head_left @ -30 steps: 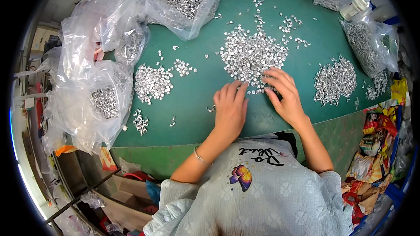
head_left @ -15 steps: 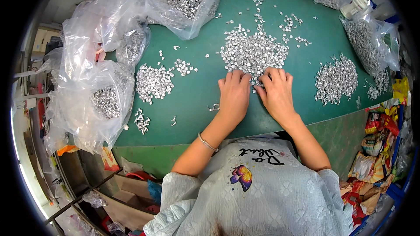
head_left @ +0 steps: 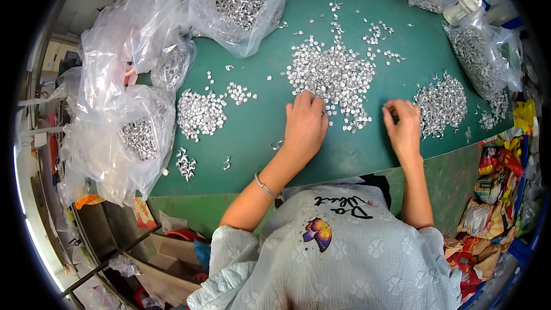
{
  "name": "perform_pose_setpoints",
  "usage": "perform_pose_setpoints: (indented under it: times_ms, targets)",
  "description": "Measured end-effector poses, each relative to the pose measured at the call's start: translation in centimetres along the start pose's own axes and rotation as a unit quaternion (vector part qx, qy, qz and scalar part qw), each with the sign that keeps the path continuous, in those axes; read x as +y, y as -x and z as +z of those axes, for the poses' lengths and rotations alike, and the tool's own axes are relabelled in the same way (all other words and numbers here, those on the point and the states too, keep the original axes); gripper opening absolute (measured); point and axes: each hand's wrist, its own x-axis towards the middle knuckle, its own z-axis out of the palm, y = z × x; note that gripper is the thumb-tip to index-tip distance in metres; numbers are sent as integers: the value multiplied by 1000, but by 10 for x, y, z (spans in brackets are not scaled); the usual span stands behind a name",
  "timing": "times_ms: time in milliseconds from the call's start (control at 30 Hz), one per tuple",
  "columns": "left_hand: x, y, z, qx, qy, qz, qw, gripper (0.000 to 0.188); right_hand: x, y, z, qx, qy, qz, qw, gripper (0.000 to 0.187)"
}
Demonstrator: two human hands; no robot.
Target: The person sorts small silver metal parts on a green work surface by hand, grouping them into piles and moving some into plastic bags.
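Observation:
My left hand [head_left: 306, 123] rests at the near edge of the central pile of small silvery metal pieces [head_left: 330, 72]. Its fingers are bent and closed, and what they pinch is too small to name. My right hand [head_left: 403, 126] is at the left side of a pile of curved silvery metal pieces [head_left: 441, 106]. The fingers there are curled in toward the thumb; their tips are partly hidden, so anything held cannot be made out. One loose curved metal piece [head_left: 277, 145] lies on the green tabletop [head_left: 252, 120], left of my left wrist.
A smaller pile of small metal pieces [head_left: 200, 115] and a few curved ones [head_left: 185, 165] lie at left. Clear plastic bags of metal parts stand at far left, at the back [head_left: 241, 3] and at right [head_left: 476, 57]. A white bottle [head_left: 464, 6] stands back right.
My right hand has moved right, from the central pile to the right-hand pile. My left hand has stayed at the central pile, where more small pieces now show at the near right edge.

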Motion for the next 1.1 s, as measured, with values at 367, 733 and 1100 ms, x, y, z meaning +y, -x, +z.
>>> perform_pose_setpoints:
  times_ms: [367, 733, 1100]
  targets:
    - [3, -7, -6, 61, 112, -56, 990, 12, -50, -15, 27, 0, 27, -66, 997, 15]
    - [8, 5, -6, -8, 415, -194, 889, 11, -8, -4, -1, 11, -13, 78, 997, 12]
    - [82, -3, 69, -23, 225, 62, 972, 16, 3, -19, -16, -5, 8, -41, 999, 10]
